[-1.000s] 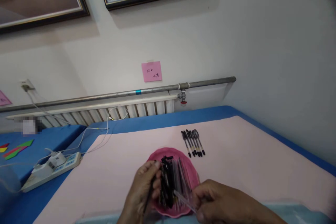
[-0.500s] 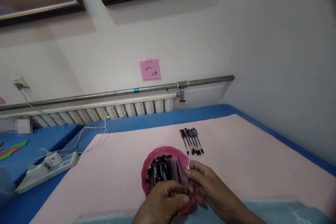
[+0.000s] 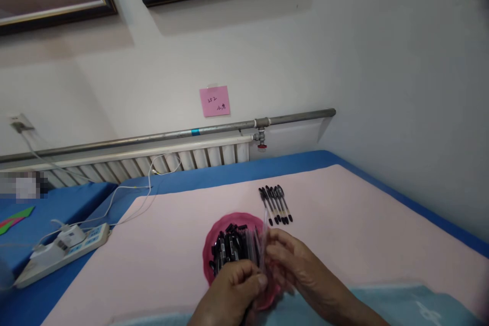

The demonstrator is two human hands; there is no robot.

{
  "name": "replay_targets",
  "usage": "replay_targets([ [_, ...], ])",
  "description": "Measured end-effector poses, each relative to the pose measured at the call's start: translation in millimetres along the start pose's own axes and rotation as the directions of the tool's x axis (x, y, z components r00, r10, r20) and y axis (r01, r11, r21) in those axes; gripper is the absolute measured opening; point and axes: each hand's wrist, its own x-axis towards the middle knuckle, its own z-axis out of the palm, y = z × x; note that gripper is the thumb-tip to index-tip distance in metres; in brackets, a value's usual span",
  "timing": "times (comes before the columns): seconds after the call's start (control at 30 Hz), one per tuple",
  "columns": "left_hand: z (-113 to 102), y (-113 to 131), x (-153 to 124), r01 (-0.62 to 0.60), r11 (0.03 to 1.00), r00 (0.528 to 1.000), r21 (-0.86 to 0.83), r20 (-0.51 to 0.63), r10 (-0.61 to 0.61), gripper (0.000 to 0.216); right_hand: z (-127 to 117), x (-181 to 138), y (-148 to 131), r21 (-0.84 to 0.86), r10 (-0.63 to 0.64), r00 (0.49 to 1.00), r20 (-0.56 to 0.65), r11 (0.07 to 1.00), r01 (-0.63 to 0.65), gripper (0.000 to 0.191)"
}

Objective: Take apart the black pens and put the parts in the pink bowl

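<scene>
My left hand (image 3: 235, 288) is closed near the bowl's front edge, thumb and fingers pinching the lower end of a clear plastic pen barrel (image 3: 264, 237). That barrel stands nearly upright above the bowl. My right hand (image 3: 292, 262) is just right of it, fingers loosely curled and apart, tips beside the barrel; its lower fingers are blurred. Beneath both hands lies a pink scalloped bowl (image 3: 209, 244), partly covered by them. It holds black pen parts (image 3: 229, 247) on the left and clear barrels (image 3: 252, 245) on the right. Beyond the bowl, several black-capped pens (image 3: 277, 205) lie in a row.
Pink sheeting (image 3: 171, 244) covers the blue table (image 3: 282, 162). A white power strip (image 3: 76, 252) with plugs and cables sits at left. Light blue cloth (image 3: 397, 305) runs along the near edge. A radiator (image 3: 206, 157) and a pipe (image 3: 225, 127) line the wall behind.
The right fingers have shifted off the front of the clear barrel to its right side. The left hand keeps its pinch low on the barrel. The view has shifted slightly.
</scene>
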Motion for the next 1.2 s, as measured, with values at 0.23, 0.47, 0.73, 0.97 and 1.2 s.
replay_targets([
  [0.23, 5.0, -4.3, 4.9, -0.039, 0.992, 0.997, 0.121, -0.055, 0.046, 0.033, -5.7, 4.3, 5.0, -0.068, 0.002, 0.998, -0.066, 0.998, -0.006, 0.023],
  [0.47, 4.9, -3.2, 4.5, -0.061, 0.987, 0.994, 0.149, -0.079, 0.073, 0.032, -5.4, 3.9, 6.4, -0.151, -0.029, 0.996, -0.083, 0.988, 0.016, 0.023],
  [0.73, 5.5, -4.1, 3.1, 0.003, 0.998, 1.0, -0.07, 0.006, -0.002, 0.041, -3.9, 4.0, 1.1, 0.062, 0.053, 0.998, 0.017, 0.997, -0.054, 0.034],
  [0.97, 4.9, -1.7, 2.1, 0.04, 0.998, 0.999, -0.041, -0.02, -0.041, 0.038, -7.7, 5.6, 6.8, 0.038, -0.013, 1.0, 0.0, 0.999, 0.013, 0.016],
  [1.2, -7.1, 6.5, -6.1, 0.185, 0.936, 0.958, -0.3, 0.267, -0.104, 0.035, -5.5, 3.5, 4.8, 0.343, -0.049, 0.992, 0.12, 0.939, 0.005, 0.038],
])
